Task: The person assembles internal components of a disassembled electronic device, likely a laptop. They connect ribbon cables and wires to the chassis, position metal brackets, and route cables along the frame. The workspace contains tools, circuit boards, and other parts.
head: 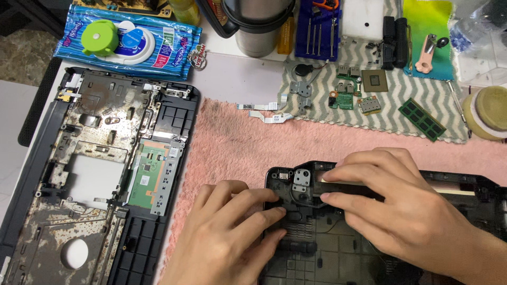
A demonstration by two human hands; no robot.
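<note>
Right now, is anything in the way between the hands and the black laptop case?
No. Both the left hand and the right hand already touch the black laptop case on the pink towel; nothing visible lies between them.

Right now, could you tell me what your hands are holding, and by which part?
Both hands rest on the black laptop base shell at its upper left corner: left hand on the corner edge, right hand by the metal hinge bracket. Nothing is lifted.

A flat blue-striped soft wet-wipe packet [128, 42] lies at the desk's far left corner. Its white oval label carries a round green flip lid [99, 38], and a small round sticker tag [197, 59] sits at the packet's right end
</note>
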